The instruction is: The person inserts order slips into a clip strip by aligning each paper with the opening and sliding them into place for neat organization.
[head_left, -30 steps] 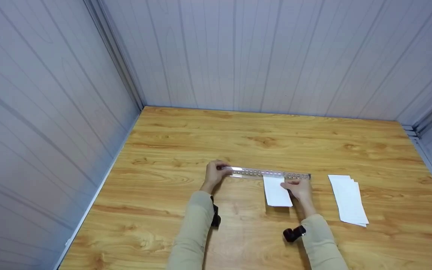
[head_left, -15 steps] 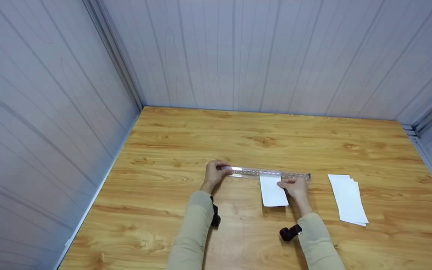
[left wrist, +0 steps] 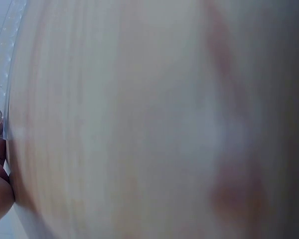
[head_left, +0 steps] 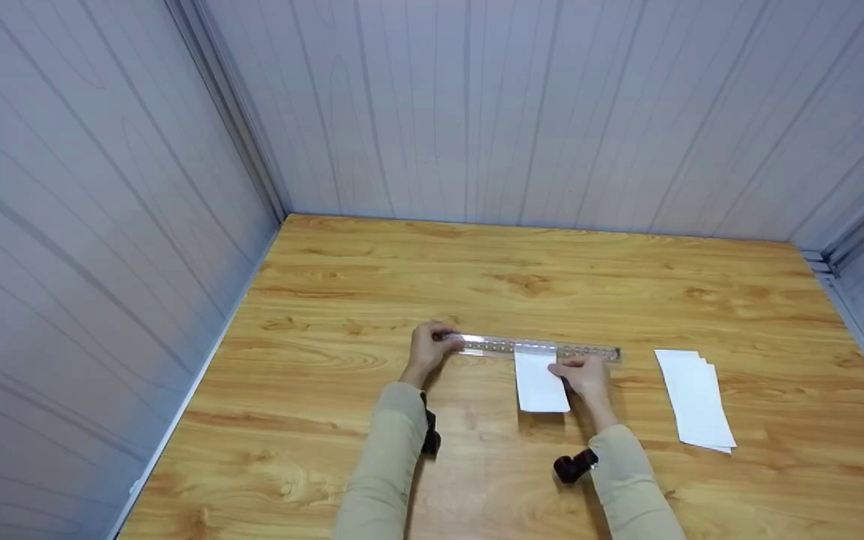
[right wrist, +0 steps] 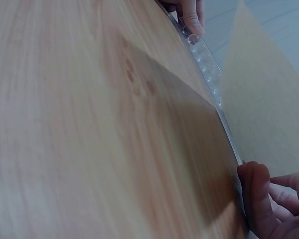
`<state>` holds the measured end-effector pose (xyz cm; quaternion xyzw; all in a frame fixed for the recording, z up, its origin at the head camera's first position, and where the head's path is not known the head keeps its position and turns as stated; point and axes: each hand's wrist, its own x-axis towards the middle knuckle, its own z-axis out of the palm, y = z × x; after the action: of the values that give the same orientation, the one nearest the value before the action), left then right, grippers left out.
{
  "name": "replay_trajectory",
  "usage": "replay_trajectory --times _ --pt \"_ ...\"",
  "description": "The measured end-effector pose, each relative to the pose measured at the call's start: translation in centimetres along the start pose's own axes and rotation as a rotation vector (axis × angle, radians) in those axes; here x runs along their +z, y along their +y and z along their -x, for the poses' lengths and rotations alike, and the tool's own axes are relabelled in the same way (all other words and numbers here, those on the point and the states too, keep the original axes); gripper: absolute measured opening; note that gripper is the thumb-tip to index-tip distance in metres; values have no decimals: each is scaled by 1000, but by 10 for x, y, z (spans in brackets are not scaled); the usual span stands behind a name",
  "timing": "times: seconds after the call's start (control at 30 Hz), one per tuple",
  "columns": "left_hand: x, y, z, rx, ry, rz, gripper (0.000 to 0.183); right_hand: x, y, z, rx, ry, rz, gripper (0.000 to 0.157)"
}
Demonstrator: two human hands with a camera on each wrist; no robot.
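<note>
A clear plastic ruler point(head_left: 492, 345) with a row of holes lies crosswise on the table. At its left end my left hand point(head_left: 427, 346) pinches it between thumb and fingers; the left wrist view catches this end of the ruler point(left wrist: 1, 74) at its edge. My right hand point(head_left: 584, 375) pinches the right edge of a white paper slip point(head_left: 541, 384). The slip's far end overlaps the ruler, right of its middle. In the right wrist view the paper point(right wrist: 264, 99) slants up off the table and casts a shadow below, with my right fingers point(right wrist: 256, 179) at its near edge.
Several white paper slips point(head_left: 696, 401) lie in a loose overlapping stack to the right of my right hand. The wood-grain table point(head_left: 432, 277) ends at a pale panel wall point(head_left: 477, 112) behind and another wall point(head_left: 87, 262) on the left.
My right hand has slid the paper slip a short way left along the ruler. My left hand and the ruler have stayed in place, as has the stack of slips.
</note>
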<state>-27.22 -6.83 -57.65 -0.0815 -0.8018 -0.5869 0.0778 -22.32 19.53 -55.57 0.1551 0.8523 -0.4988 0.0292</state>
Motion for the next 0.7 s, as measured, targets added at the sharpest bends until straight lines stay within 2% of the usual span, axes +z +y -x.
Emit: replay_trajectory --times 0.17,0.43,0.7 --pt "-1 0 0 1 -1 13 17 2 -1 0 -9 5 -25 25" --pt "-1 -1 1 19 -22 9 13 6 0 -2 -33 42 4 23" --pt "-1 -1 1 45 -11 1 14 9 -1 -1 -27 34 0 23"
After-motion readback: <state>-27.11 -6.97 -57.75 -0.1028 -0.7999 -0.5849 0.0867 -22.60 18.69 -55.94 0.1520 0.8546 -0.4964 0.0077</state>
